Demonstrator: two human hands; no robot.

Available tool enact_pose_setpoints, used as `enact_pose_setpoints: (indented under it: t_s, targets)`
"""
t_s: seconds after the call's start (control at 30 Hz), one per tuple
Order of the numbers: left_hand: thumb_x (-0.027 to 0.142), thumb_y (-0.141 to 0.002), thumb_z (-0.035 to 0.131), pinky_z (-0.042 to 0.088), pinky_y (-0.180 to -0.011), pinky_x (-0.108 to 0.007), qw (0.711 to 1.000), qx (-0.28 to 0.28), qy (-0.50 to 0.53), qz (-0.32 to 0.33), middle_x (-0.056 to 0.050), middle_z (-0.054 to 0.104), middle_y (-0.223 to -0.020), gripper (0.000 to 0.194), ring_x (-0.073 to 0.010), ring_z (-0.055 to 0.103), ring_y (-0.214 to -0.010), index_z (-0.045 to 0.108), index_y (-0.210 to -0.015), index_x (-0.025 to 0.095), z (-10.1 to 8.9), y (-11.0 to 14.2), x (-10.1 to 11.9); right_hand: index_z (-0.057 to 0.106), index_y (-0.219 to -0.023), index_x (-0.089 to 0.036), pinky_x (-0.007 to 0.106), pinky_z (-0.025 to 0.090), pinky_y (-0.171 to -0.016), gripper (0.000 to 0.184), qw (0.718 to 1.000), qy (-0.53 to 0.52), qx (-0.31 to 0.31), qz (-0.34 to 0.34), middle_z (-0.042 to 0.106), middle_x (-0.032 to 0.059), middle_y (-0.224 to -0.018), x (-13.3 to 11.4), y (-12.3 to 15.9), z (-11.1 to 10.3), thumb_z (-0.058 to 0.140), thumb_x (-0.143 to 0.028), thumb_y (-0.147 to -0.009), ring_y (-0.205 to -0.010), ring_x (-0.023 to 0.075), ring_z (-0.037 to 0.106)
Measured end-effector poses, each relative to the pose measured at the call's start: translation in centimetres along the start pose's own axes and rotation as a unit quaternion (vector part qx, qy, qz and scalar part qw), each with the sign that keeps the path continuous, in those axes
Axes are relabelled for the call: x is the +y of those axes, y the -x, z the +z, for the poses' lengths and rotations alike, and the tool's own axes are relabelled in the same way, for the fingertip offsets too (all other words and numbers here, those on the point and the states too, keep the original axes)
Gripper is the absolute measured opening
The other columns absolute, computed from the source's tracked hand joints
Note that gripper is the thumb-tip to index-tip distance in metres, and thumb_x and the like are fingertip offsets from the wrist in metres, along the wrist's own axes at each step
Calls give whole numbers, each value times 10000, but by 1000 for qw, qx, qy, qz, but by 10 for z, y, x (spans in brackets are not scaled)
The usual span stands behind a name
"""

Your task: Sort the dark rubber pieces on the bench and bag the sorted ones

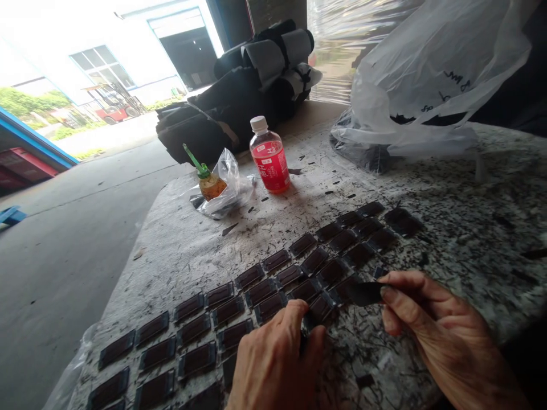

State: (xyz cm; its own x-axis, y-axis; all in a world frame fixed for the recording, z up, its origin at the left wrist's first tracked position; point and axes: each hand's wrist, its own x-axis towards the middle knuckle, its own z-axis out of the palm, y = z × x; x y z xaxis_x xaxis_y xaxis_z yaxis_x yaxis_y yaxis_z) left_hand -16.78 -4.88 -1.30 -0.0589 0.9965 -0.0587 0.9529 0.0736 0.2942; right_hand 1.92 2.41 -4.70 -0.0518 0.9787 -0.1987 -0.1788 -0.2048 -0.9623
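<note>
Several small dark rectangular pieces [273, 291] lie in rows across a worn, speckled table [448, 228]. My right hand [431, 324] pinches one thin dark piece [365, 292] between thumb and fingers, just above the near end of the rows. My left hand [277, 359] rests with fingers curled on the pieces at the near edge; whether it grips one of them is hidden under the fingers.
A red drink bottle [270, 156] with a white cap stands at the table's far side, beside a clear bag [228, 188] holding a small jar with a green straw. A large white plastic bag [427, 80] sits at back right, dark rolled material [248, 80] behind. Concrete floor lies left.
</note>
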Motion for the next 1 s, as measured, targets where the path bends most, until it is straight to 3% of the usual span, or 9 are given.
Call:
enact_pose_setpoints:
  t_s: [0.1,0.27,0.47,0.57,0.67,0.73,0.87,1.0]
  targets:
    - [221,-869,486,497,-553,-295,1000,-2,-8,5,54,669,-741,117,-195,687,-671,447,-970,264,2,0,0,690,-798,-232,183,474,-483,188,1000,13,-9,0,574,-40,-471,-2,1,4,766,-363,-685,-443,100,532]
    - [197,-894,393,433,-515,-281,999,10,-20,39,47,651,-777,88,-173,674,-640,426,-948,258,7,1,1,677,-798,-239,182,444,-477,182,999,8,36,7,557,-59,-482,-5,3,12,755,-360,-686,-443,91,505]
    - [202,-833,462,351,-482,-270,999,-34,9,-1,65,591,-580,52,-152,580,-481,471,-863,243,-5,-7,5,682,-801,-224,210,471,-470,200,999,43,-2,-14,564,-43,-475,-2,-1,7,755,-373,-689,-435,114,534]
    - [178,-827,448,363,-497,-277,997,-70,13,0,58,614,-624,79,-156,589,-512,472,-871,239,-9,-7,6,684,-783,-237,198,472,-454,180,997,80,2,-18,561,-50,-481,-4,3,7,747,-373,-684,-426,110,537]
    - [185,-833,455,419,-511,-275,996,-84,28,8,53,646,-699,81,-156,613,-550,475,-888,241,-7,-2,5,693,-760,-245,197,488,-436,156,988,150,-44,-14,561,-45,-474,-7,12,9,724,-384,-697,-421,123,554]
    - [214,-839,491,463,-523,-280,996,-72,40,28,53,668,-743,113,-164,640,-581,486,-948,241,-7,3,2,700,-772,-253,198,501,-433,151,978,192,-79,-13,577,-39,-488,-6,18,10,699,-395,-721,-421,129,563]
    - [194,-852,520,504,-535,-210,993,0,72,98,29,712,-898,366,-130,684,-660,415,-1202,229,-11,15,-11,702,-795,-260,191,503,-409,158,964,246,-98,-6,655,-19,-613,-2,24,14,662,-404,-743,-424,123,563]
    - [114,-861,513,488,-589,-109,985,90,95,115,8,701,-879,333,-69,669,-678,460,-1177,204,-16,31,-30,703,-782,-265,180,482,-393,139,958,275,-81,-20,648,-26,-610,-2,26,20,652,-385,-734,-431,120,553]
